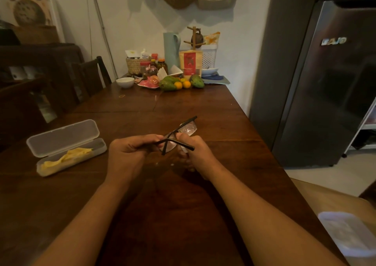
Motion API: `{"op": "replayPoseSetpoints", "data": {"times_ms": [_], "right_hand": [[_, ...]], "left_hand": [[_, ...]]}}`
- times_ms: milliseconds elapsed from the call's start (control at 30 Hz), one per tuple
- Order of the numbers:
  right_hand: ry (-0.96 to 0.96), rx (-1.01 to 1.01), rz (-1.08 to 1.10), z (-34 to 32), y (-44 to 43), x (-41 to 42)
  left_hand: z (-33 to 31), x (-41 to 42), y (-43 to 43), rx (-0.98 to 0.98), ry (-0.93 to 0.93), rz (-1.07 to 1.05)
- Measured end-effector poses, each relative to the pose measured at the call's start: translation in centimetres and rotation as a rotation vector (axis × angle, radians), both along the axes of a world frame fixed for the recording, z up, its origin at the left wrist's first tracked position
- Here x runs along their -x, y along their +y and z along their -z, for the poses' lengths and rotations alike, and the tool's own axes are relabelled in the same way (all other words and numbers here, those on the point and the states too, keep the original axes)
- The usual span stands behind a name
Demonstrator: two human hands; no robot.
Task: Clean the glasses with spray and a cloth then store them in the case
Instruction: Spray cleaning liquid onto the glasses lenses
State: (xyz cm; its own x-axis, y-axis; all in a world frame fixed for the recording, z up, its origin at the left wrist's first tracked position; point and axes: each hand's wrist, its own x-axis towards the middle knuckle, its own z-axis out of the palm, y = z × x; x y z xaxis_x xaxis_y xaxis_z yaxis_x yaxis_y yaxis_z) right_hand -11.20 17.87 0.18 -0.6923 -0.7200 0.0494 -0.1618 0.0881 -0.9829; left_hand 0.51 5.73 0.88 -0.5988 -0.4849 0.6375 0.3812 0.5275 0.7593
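Note:
Black-framed glasses (184, 126) are held above the middle of the dark wooden table (203, 106), temples crossed toward me. My left hand (126, 153) grips one temple and the near rim. My right hand (193, 149) pinches the frame by the other temple, with something small and pale between its fingers; whether that is a spray bottle I cannot tell. A clear plastic case (67, 146) lies open to the left, a yellow cloth (67, 156) resting inside its lower half.
Fruit (179, 83), a white bowl (125, 82), jars and a pale jug (171, 49) crowd the table's far end. A dark chair (91, 74) stands at the left side. A steel fridge (325, 72) rises to the right, beyond the table edge.

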Motion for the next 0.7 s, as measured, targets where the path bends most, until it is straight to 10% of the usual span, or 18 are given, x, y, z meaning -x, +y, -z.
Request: {"op": "replayPoseSetpoints", "data": {"times_ms": [700], "right_hand": [[0.038,0.121,0.113,1.6,0.4,2.7]], "left_hand": [[1.4,0.0,-3.2,0.059,0.011,-0.051]]}}
